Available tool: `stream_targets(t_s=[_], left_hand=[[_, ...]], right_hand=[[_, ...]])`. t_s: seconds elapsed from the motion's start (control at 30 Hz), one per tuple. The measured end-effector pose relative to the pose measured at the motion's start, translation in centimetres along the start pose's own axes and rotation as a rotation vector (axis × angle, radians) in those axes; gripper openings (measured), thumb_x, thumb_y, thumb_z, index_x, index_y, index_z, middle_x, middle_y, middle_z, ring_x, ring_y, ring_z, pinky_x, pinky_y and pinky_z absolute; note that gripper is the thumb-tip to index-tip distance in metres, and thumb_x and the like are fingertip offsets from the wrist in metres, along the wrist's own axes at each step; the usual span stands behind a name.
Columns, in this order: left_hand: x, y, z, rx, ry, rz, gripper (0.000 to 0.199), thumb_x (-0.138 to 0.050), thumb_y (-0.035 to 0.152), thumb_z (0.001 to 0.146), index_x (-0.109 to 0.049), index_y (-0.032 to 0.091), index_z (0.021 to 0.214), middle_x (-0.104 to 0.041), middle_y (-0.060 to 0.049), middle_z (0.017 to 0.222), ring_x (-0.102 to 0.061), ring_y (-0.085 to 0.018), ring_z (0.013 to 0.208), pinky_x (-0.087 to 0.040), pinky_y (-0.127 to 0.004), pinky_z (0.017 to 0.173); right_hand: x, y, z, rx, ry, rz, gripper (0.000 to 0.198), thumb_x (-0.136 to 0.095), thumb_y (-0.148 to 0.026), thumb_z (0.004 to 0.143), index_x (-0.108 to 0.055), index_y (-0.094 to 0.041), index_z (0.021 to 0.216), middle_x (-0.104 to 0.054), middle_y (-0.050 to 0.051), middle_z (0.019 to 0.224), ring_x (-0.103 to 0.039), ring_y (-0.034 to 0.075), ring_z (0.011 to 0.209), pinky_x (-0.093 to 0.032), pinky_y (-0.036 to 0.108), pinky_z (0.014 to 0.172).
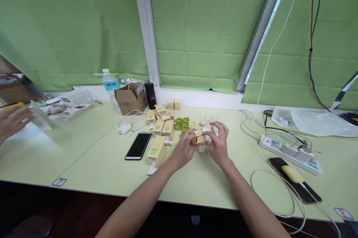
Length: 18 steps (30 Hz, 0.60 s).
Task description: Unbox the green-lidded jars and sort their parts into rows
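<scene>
A small tan cardboard box (199, 139) with open top flaps is gripped by my left hand (183, 150), fingers curled round its left side. My right hand (219, 143) is at the box's right side, thumb and fingers closed on its white flap (207, 133); whether that white piece belongs to the box is hard to see. Several green square trays (185, 120) lie just beyond my left hand. White rounded pieces (201, 149) lie around and under my right hand, partly hidden. To the left are several opened tan boxes (157, 152) with green labels and white insides.
A black phone (138, 146) and white charger (123, 129) lie left. Behind stand a brown carton (131, 98), water bottle (109, 83) and black cylinder (150, 96). Right are a power strip (291, 154), loose cables and another phone (304, 190). Another person's hand (13, 120) is far left.
</scene>
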<state>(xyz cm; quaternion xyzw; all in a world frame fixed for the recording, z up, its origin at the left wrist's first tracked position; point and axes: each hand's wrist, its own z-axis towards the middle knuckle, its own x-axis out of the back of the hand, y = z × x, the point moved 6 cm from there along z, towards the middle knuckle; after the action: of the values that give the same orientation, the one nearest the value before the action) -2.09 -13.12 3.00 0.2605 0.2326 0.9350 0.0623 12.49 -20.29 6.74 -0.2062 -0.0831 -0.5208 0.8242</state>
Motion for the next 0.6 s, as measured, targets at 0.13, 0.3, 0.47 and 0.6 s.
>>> stream_targets(t_s=[0.13, 0.3, 0.47, 0.6], left_hand=[[0.4, 0.2, 0.2, 0.015, 0.01, 0.07, 0.032, -0.054, 0.017, 0.099, -0.046, 0.028, 0.128, -0.052, -0.014, 0.136, -0.055, -0.027, 0.132, -0.054, -0.045, 0.098], [0.5, 0.4, 0.1, 0.005, 0.04, 0.1, 0.043, -0.056, 0.018, 0.097, -0.043, 0.028, 0.137, -0.054, -0.014, 0.138, -0.056, -0.026, 0.13, -0.053, -0.046, 0.104], [0.5, -0.2, -0.1, 0.054, 0.047, 0.148, 0.06, -0.054, 0.014, 0.095, -0.036, 0.027, 0.15, -0.054, -0.014, 0.14, -0.052, -0.029, 0.136, -0.049, -0.051, 0.112], [0.5, 0.2, -0.1, 0.019, 0.057, 0.2, 0.063, -0.051, 0.011, 0.095, -0.033, 0.026, 0.153, -0.053, -0.015, 0.139, -0.054, -0.029, 0.134, -0.052, -0.049, 0.109]], right_hand=[[0.3, -0.6, 0.3, -0.013, -0.028, 0.026, 0.029, -0.045, -0.008, 0.091, -0.066, -0.027, 0.097, -0.055, 0.009, 0.13, -0.043, 0.032, 0.129, -0.043, 0.062, 0.104], [1.1, -1.3, 0.6, 0.01, -0.012, 0.116, 0.02, -0.052, -0.018, 0.094, -0.057, -0.023, 0.075, -0.057, 0.01, 0.132, -0.042, 0.035, 0.133, -0.038, 0.063, 0.107], [0.7, -1.5, 0.5, 0.005, -0.014, 0.059, 0.029, -0.063, -0.021, 0.091, -0.053, -0.021, 0.063, -0.055, 0.009, 0.14, -0.033, 0.039, 0.141, -0.036, 0.066, 0.109], [0.2, -1.6, 0.7, -0.072, -0.06, -0.03, 0.02, -0.07, -0.027, 0.088, -0.065, -0.022, 0.07, -0.051, 0.01, 0.145, -0.026, 0.042, 0.146, -0.035, 0.069, 0.111]])
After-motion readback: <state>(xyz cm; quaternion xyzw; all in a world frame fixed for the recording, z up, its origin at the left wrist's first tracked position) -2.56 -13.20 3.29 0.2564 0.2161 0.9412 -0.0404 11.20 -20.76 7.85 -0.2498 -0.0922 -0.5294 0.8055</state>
